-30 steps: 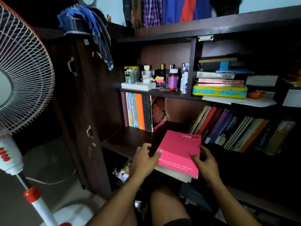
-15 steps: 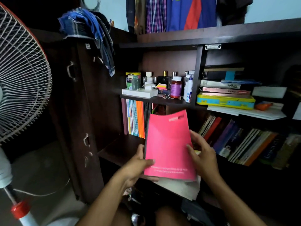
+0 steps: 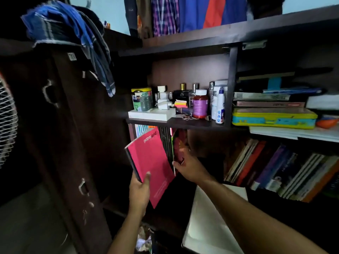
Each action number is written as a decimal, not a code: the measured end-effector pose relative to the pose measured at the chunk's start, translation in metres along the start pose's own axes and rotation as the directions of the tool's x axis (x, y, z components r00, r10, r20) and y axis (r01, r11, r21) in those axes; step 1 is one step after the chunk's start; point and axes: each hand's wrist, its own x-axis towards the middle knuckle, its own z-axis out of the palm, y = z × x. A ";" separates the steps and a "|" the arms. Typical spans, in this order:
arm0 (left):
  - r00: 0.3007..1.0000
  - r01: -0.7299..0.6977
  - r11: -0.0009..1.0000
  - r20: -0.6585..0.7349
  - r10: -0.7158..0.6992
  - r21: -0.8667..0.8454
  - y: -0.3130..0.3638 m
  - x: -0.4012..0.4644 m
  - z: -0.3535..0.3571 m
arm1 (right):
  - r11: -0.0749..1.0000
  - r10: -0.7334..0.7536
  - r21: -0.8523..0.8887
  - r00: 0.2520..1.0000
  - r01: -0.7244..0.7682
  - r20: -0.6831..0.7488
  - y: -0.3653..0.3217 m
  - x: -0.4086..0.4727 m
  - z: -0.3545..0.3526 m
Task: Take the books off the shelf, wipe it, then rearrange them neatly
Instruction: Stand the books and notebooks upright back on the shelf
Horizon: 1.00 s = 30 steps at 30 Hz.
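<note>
Books (image 3: 166, 142) are standing upright at the left end of the lower shelf (image 3: 183, 191), under the board that carries the bottles. A pink notebook (image 3: 152, 162) is being held up in front of them, tilted with its top leaning left, its white printed word near the upper edge. The left hand (image 3: 140, 189) is gripping its lower left corner, thumb lying across the pink cover and fingers behind the spine. The right hand (image 3: 187, 166) is reaching to the standing row and is holding the edge of a book with a flowered cover (image 3: 180, 143), fingers curled round it, just beside the notebook's right edge. More books (image 3: 282, 171) are leaning to the right farther along the same shelf, well apart from the upright row. A white sheet or board (image 3: 211, 220) is lying below the right forearm. On the shelf above, a purple-labelled bottle (image 3: 200, 106), a white bottle (image 3: 220, 107), a patterned tin (image 3: 142, 99) and a flat white box (image 3: 152, 114) are sitting together; to the right, a yellow and blue case (image 3: 273, 119) is lying under a stack of flat books (image 3: 269, 99). A blue striped cloth (image 3: 69, 33) is hanging over the dark cabinet door (image 3: 73, 134), and a fan's wire guard (image 3: 7, 121) is showing at the left edge.
</note>
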 end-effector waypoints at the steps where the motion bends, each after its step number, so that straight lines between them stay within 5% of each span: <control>1: 1.000 -0.012 0.998 -0.024 0.014 0.055 -0.004 -0.001 0.001 | 1.000 0.011 -0.019 1.000 -0.011 0.008 0.009 0.010 0.007; 8: 0.991 -0.125 0.948 -0.006 0.133 0.293 -0.036 -0.001 0.001 | 0.987 -0.044 0.149 0.995 0.056 -0.084 0.031 0.055 0.042; 14: 0.990 -0.130 0.938 -0.018 0.143 0.321 -0.036 -0.003 -0.002 | 0.973 -0.097 0.195 0.985 0.124 -0.141 0.053 0.070 0.044; 19: 0.991 -0.114 0.934 -0.032 0.133 0.339 -0.028 -0.008 0.000 | 0.938 -0.039 0.341 0.996 0.062 -0.074 0.054 0.063 0.026; 22: 0.991 -0.115 0.922 -0.025 0.133 0.369 -0.029 -0.010 -0.002 | 0.957 -0.044 0.282 0.996 0.063 -0.073 0.054 0.061 0.023; 27: 0.948 -0.299 0.863 0.024 0.317 0.408 -0.022 -0.019 0.003 | 0.963 0.172 0.241 0.962 -0.119 -0.214 0.054 0.062 0.010; 30: 0.924 -0.368 0.810 0.079 0.374 0.456 -0.023 -0.016 0.007 | 0.968 0.181 0.212 0.960 -0.134 -0.216 0.050 0.061 0.010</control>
